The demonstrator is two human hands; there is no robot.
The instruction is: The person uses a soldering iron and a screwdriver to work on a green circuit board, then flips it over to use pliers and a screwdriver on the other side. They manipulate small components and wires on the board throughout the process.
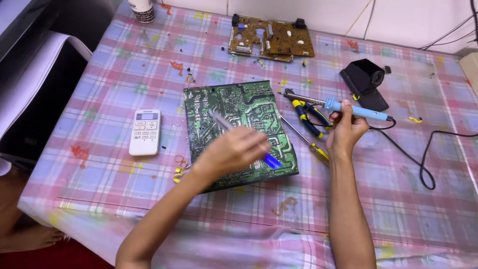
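Two tools are in my hands above the green circuit board (239, 132), which lies flat mid-desk. My left hand (234, 152) grasps a blue-handled desoldering pump (271, 161) over the board; my right hand (346, 129) grips a blue soldering iron (338, 106) just beside it. Pliers (308, 117), a screwdriver (303, 137) and a white remote (145, 132) rest nearby on the checked desk (398, 199).
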